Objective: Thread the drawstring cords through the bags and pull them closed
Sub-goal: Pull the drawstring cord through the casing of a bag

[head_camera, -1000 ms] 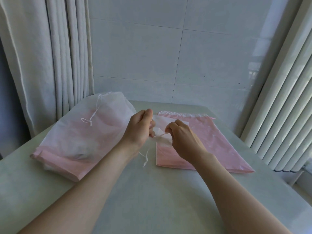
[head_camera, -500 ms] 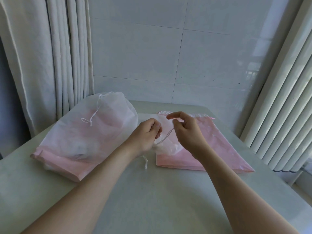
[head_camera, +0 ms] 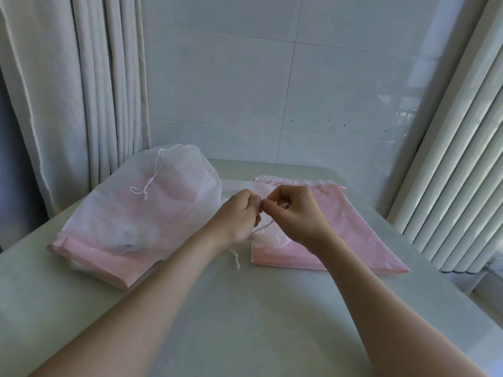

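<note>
A small white translucent bag (head_camera: pixel 268 236) lies on a flat pink bag (head_camera: pixel 345 235) at the table's middle. My left hand (head_camera: pixel 239 216) grips the small bag's gathered mouth. My right hand (head_camera: pixel 295 213) pinches its white cord (head_camera: pixel 263 227) just beside the left fingers, and a loop runs down between the hands. The cord's loose end (head_camera: pixel 235 258) dangles onto the table below my left wrist. To the left sits a large stuffed white bag (head_camera: pixel 141 210), drawn closed, with its cord tied in a bow (head_camera: pixel 141 190).
The pale table (head_camera: pixel 245 317) ends at a tiled wall behind. Curtains (head_camera: pixel 68 91) hang at the left. Vertical white slats (head_camera: pixel 462 172) stand along the right edge, close to the pink bag's corner.
My right hand dropped from its raised pull and came back to my left hand, so the fingertips now meet over the small bag. The cord loop went slack and shorter.
</note>
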A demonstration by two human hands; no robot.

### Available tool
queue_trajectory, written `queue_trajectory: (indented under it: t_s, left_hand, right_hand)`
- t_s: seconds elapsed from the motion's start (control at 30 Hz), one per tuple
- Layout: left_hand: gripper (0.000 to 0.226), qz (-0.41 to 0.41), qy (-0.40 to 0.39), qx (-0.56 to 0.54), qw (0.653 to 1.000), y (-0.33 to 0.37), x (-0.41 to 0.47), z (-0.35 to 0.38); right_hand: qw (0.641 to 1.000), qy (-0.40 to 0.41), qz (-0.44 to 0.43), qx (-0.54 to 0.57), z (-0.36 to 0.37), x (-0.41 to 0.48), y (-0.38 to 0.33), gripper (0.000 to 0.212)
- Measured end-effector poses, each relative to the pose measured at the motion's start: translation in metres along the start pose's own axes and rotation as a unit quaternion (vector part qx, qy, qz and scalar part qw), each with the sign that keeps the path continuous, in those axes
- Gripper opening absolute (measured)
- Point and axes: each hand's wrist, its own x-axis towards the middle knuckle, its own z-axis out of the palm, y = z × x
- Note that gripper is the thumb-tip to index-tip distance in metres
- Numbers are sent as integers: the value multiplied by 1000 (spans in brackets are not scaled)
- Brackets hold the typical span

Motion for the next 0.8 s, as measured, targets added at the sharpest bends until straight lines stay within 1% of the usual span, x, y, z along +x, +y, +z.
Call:
queue_trajectory:
  t_s: [0.13, 0.23, 0.4, 0.47, 0.5, 0.57, 0.6, 0.63, 0.67, 0.73, 0.8]
  left_hand:
    - [24, -2, -8, -11, 1000, -2, 2, -2]
    - [21, 16, -1, -6, 1000, -4, 3, -5]
    - [15, 20, -27, -48, 998, -3, -2, -15]
    - [13, 16, -27, -29, 999, -3, -3, -14]
    - [13, 15, -28, -6, 999, -3, -4, -13]
    - [14, 22, -35, 51, 998, -2, -5, -10]
    - [16, 27, -39, 85, 995, -1, -6, -9]
    - [18, 30, -42, 116, 992, 0, -6, -9]
    - [18, 31, -46, 137, 989, 1, -7, -8]
    - [17, 33, -54, 145, 987, 4, -9, -7]
    - [16, 42, -66, 158, 984, 6, -10, -7]
  right_hand:
    - [999, -12, 29, -23, 7, 0, -2, 20]
    - [999, -17, 47, -21, 5, 0, -3, 16]
    - [998, -5, 54, -37, 1, 1, -1, 13]
    - [996, -21, 78, -34, -1, 2, -1, 15]
    - [994, -36, 101, 0, -2, 3, -1, 16]
    - [982, -53, 145, 111, -5, 4, -3, 13]
    - [972, -47, 159, 165, -6, 5, -5, 12]
    - [962, -34, 170, 210, -8, 6, -7, 15]
    - [951, -20, 176, 254, -10, 7, -8, 19]
    - [934, 10, 168, 314, -12, 9, -10, 20]
    - [934, 39, 147, 324, -12, 9, -11, 19]
